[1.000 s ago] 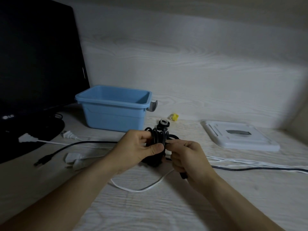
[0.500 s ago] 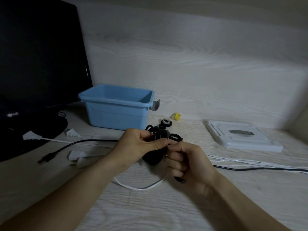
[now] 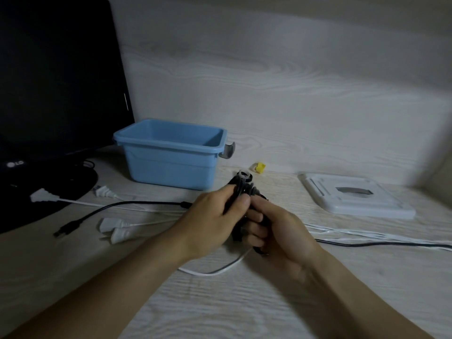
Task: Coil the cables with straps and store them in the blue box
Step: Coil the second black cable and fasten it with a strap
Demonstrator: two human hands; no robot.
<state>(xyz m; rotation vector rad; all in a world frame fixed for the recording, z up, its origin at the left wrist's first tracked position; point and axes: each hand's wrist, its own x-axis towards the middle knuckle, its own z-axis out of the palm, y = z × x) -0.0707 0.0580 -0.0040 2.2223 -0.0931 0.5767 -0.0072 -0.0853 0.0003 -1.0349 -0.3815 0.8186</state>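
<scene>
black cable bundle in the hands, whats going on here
A person is bundling a coiled black cable over the desk. The left hand grips the coil while the right hand curls around its lower part. The blue box behind stands open, with nothing visible inside. White cables and another black cable lie loose on the desk.

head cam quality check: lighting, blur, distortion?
Head view: dim, bluish light. The dark coiled cable bundle gripped by the left hand and right hand shows little detail. The black monitor is nearly featureless. Edges look soft at the right corner, and wide-angle bending curves the back wall.
</scene>
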